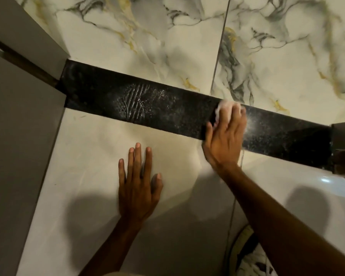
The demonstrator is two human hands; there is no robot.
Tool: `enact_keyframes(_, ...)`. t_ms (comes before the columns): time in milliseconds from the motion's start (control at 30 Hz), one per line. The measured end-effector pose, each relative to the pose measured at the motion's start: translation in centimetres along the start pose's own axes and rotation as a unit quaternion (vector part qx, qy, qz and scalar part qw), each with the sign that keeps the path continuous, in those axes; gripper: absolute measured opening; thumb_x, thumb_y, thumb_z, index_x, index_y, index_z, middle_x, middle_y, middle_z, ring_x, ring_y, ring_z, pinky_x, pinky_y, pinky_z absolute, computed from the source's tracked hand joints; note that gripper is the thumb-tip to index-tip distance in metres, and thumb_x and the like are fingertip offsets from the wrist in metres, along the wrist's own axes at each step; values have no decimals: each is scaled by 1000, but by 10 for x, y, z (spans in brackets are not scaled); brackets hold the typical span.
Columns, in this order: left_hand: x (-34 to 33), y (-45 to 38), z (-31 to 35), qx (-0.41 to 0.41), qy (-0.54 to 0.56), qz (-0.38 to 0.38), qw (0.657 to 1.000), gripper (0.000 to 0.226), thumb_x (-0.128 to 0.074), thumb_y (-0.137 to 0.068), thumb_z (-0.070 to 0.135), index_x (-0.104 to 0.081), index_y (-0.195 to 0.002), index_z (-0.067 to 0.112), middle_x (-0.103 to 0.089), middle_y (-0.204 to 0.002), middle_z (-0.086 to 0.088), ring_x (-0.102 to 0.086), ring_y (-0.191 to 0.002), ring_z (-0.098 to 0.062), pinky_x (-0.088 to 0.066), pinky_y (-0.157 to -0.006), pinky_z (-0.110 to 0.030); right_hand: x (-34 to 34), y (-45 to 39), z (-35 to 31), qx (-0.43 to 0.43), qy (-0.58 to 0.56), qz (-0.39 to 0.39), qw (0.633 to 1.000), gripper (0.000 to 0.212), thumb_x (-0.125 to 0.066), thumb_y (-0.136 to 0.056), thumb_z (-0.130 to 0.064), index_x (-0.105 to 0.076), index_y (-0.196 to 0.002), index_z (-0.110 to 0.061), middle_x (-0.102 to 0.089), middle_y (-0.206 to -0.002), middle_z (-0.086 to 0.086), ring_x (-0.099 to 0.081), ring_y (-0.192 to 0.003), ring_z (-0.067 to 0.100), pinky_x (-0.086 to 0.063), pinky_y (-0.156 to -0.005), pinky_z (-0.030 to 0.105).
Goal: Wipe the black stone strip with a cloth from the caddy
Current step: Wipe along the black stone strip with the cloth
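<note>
The black stone strip (167,108) lies across the floor in front of me as a threshold between two tiled areas; its long axis runs from the upper left, where it butts against a grey door frame (28,46), down to the lower right, where it ends at a dark jamb (344,144); beyond it is veined marble tile (127,36), and on my side a plain pale tile (92,156). A dusty shoe print (133,101) sits on the strip left of centre, with pale speckling around it; that is the dirt I judge is left to clear.

My right hand (225,136) is on the strip, right of centre, fingers curled over a wad of pale cloth (226,106) and pressing it to the stone near the far edge; the hand is blurred, so I cannot tell how tightly it grips. The print lies to the left of this hand, along the strip's length; so the coming stroke, as I judge it, should run leftward and slightly away from me, following the axis and not crossing it.

My left hand (139,182) is flat on the pale tile, fingers spread, holding nothing, just short of the strip; it is nearer the print, but it is bracing me. The caddy is not in view.
</note>
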State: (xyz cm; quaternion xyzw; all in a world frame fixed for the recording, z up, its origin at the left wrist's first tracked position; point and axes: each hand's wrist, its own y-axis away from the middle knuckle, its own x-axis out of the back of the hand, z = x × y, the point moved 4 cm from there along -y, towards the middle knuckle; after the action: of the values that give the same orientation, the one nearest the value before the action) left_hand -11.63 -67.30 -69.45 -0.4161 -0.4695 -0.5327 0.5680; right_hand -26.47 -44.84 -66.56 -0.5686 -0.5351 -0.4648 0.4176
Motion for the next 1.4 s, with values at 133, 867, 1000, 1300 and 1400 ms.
enact_keyframes(133, -5, 2, -3, 2, -5, 3, 1000, 77, -42, -108, 47, -19, -176, 18, -13, -185, -14, -13, -172, -31, -6, -140, -52, -21, -50, -70, 86, -30, -1, 996, 86, -24, -113, -62, -12, -174, -3, -7, -182, 28, -7, -171, 44, -13, -142, 58)
enact_keyframes(867, 17, 7, -34, 129, -18, 17, 991, 74, -39, -108, 48, -26, -174, 18, -19, -183, -16, -21, -170, -35, -23, -136, -61, -27, 36, -91, 262, -44, -90, 960, 69, -29, -117, -45, -3, -176, -20, 2, -185, 15, 0, -173, 32, -13, -142, 59)
enact_keyframes(1000, 15, 7, -37, 126, -16, 24, 992, 74, -39, -108, 48, -28, -174, 17, -21, -183, -15, -22, -169, -34, -19, -137, -60, -24, -9, -97, 109, -39, -44, 992, 69, -27, -117, -42, -7, -176, -11, -2, -184, 21, -2, -172, 40, -13, -142, 59)
enact_keyframes(1300, 17, 12, -56, 194, -54, 67, 977, 74, -23, -113, 57, -31, -172, 13, -25, -181, -16, -25, -168, -34, -23, -136, -60, -46, 16, -182, 367, -44, -107, 923, 67, -22, -118, -48, -10, -176, -17, -5, -185, 16, -3, -174, 33, -4, -144, 47)
enact_keyframes(1400, 18, 10, -60, 194, -42, 64, 978, 75, -24, -113, 58, -33, -172, 14, -26, -181, -16, -26, -168, -35, -23, -136, -63, -34, 32, -119, 300, -25, -108, 948, 67, -22, -116, -47, -9, -176, -21, -4, -186, 12, -1, -174, 32, 2, -142, 44)
